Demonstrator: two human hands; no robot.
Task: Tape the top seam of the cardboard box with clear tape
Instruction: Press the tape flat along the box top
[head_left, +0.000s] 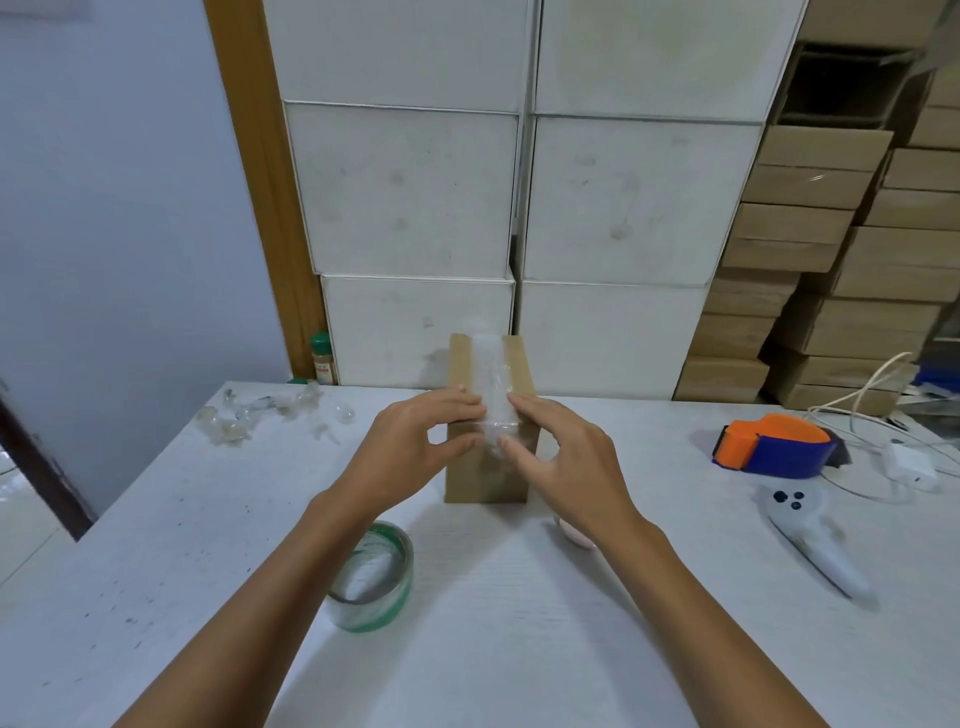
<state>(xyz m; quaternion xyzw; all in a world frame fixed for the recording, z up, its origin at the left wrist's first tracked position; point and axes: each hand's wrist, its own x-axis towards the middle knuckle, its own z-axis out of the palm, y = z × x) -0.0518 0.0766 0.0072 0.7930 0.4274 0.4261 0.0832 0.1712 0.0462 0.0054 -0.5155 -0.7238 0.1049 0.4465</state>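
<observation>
— Where are your hands?

— Both sit at the centre of the frame on the box (488, 415). Your left hand (410, 447) has its fingers loosely spread, tips pressed on the box top beside the tape strip (491, 374); it grips nothing. Your right hand (566, 457) is also open, thumb and fingertips flat against the strip's near end where it folds over the front edge.

— And the box itself?

— It stands on the table (519, 623), mid-frame, flaps closed, so you cannot see what is in it. The clear strip runs down the middle of its top.

— What lies around you?

— The tape roll (371, 584) rests lower left of centre, just beside your left forearm. Crumpled tape scraps (260, 410) lie at the left. At the right are an orange and blue dispenser (774, 444) and, below it, a white controller (810, 540). A small jar (322, 358) stands against the stacked white boxes (415, 197) behind; brown cartons (810, 249) fill the upper right, one open-sided and dark inside.
</observation>
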